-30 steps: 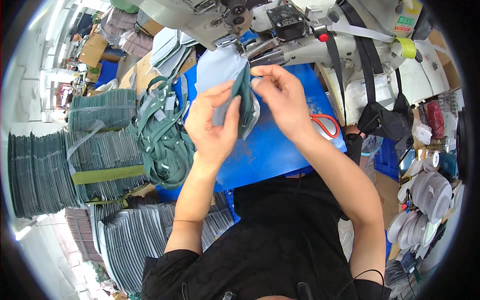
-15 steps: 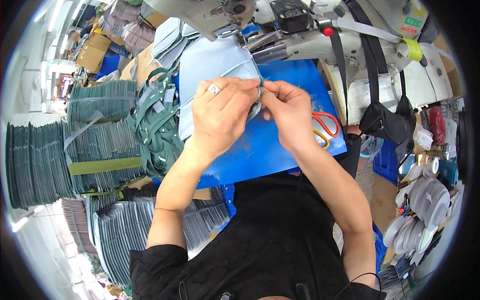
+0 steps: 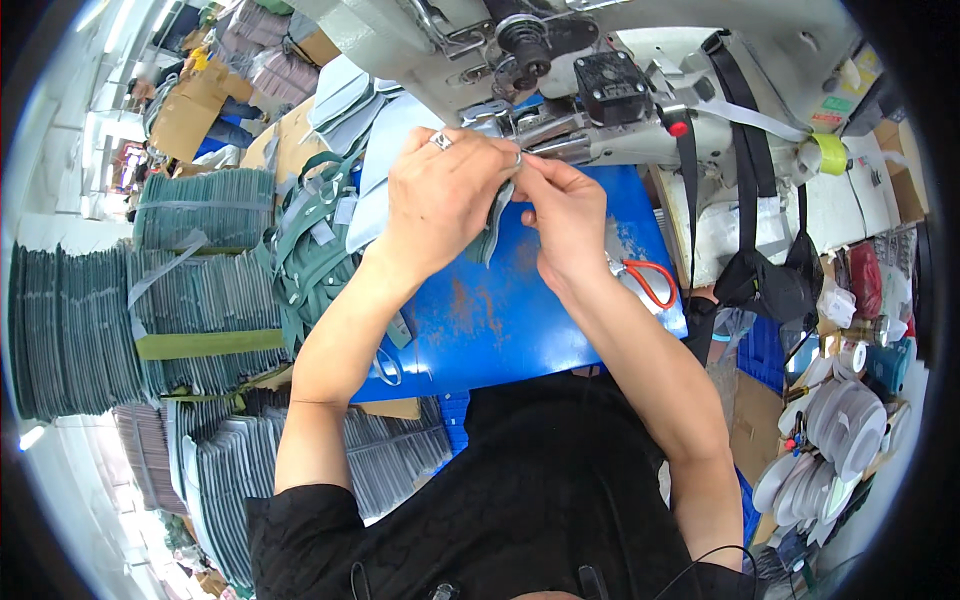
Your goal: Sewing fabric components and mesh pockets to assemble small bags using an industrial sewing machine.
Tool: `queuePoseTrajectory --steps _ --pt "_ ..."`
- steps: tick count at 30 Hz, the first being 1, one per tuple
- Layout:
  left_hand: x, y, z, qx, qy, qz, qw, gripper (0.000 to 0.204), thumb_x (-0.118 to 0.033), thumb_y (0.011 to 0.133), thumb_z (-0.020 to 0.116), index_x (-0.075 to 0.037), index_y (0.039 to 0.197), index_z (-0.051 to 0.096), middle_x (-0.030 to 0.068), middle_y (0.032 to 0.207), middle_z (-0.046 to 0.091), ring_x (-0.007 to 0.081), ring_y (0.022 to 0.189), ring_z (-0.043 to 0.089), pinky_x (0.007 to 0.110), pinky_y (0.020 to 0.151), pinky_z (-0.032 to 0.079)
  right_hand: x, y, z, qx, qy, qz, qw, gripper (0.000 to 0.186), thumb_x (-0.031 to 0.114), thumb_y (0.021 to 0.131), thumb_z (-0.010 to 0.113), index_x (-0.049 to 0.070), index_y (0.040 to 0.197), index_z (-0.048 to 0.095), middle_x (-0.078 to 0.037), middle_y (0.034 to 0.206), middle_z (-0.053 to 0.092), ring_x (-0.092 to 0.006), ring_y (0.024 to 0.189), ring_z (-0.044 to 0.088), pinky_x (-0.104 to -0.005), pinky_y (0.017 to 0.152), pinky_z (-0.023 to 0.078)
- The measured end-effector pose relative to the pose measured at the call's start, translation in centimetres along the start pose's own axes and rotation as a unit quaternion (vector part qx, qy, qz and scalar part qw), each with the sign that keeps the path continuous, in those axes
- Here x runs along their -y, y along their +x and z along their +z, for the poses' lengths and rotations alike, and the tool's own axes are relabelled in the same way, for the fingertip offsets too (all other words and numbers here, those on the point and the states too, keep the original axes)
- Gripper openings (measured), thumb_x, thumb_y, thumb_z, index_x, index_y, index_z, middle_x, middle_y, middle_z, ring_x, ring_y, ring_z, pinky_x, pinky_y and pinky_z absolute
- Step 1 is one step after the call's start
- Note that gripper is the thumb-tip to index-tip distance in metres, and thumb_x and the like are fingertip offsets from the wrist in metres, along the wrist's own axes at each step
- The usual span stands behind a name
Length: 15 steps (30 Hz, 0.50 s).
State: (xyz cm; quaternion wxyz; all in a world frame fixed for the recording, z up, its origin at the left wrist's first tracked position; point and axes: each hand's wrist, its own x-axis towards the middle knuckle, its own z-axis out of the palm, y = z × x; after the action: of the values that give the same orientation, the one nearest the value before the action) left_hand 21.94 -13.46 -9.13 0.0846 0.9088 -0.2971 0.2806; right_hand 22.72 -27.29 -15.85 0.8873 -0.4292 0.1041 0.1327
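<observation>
Two hands meet at one green-edged piece (image 3: 486,242), over the blue counter (image 3: 500,345) and just in front of the machine (image 3: 612,88). The left hand (image 3: 445,195) curls over it, thumb hidden; the right hand (image 3: 570,205) pinches at the same edge, fingertips nearly meeting the left's. This piece looks unfinished: its edge is being handled, and no completed seam shows. Green straps (image 3: 310,225) and stacks (image 3: 75,330) lie left of the machine; whether they are finished or waiting, one cannot tell. Right of the machine's black box, a small green label (image 3: 838,104) carries writing too blurred to make out; no brand is legible.
</observation>
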Motion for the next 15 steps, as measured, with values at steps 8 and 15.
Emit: queuePoseTrajectory --steps 8,15 --pt "-6.1 -7.6 4.0 -0.151 -0.206 -0.192 0.948 0.035 -0.001 0.09 0.071 0.003 0.124 0.063 0.0223 0.129 0.067 0.0348 0.121 0.066 0.041 0.104 0.051 0.0 0.6 0.7 -0.034 0.017 -0.039 0.999 0.017 0.011 0.088 0.08 -0.003 0.097 0.078 -0.002 0.084 0.073 -0.006 0.069 0.057 -0.0222 0.063 0.044" --pt "2.4 -7.6 5.8 0.047 -0.424 -0.325 0.844 0.052 -0.021 0.098 0.072 -0.001 0.143 0.055 0.0104 0.132 0.066 0.0237 0.121 0.061 0.037 0.103 0.049 -1.0 0.9 -0.2 -0.03 -0.021 -0.07 0.997 0.01 0.01 0.089 0.077 0.0 0.091 0.077 0.0 0.079 0.072 -0.0065 0.068 0.059 -0.0246 0.062 0.047"
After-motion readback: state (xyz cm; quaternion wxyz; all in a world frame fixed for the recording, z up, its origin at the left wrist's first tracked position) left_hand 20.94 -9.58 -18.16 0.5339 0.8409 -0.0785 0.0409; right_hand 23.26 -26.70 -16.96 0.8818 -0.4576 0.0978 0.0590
